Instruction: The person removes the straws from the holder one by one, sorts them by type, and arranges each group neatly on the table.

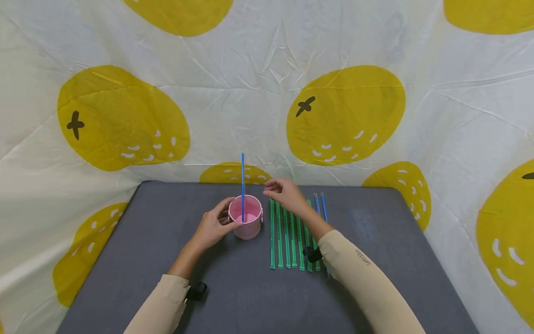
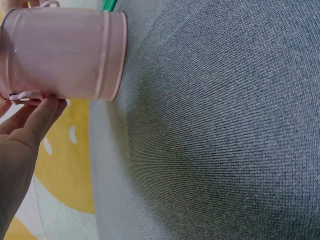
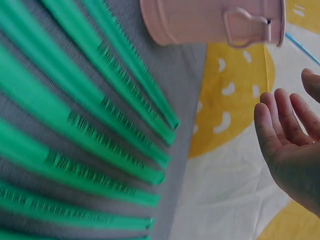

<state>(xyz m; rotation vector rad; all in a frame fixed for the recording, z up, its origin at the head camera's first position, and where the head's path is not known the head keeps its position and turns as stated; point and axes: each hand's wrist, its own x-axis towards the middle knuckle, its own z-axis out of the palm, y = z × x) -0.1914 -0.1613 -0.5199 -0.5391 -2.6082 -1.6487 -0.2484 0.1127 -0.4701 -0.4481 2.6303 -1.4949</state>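
Observation:
My left hand (image 1: pixel 214 225) grips a small pink bucket (image 1: pixel 249 230) at its left side, with the thumb at the near rim and the fingers round by the handle lug. The bucket (image 2: pixel 60 55) stands upright on the table. A blue straw (image 1: pixel 243 178) stands nearly vertical in it, its top far above the rim. My right hand (image 1: pixel 288 195) is raised just right of the bucket, over the far ends of the green straws. In the right wrist view its fingers (image 3: pixel 287 120) are loosely bent, with nothing between them and the thumb.
Several green-wrapped straws (image 1: pixel 287 241) lie side by side on the grey table (image 1: pixel 250 297), right of the bucket. Beyond them lie blue straws (image 1: pixel 323 206) in clear wrappers, partly hidden under my right forearm. A fruit-print cloth (image 1: pixel 233 116) hangs behind the table.

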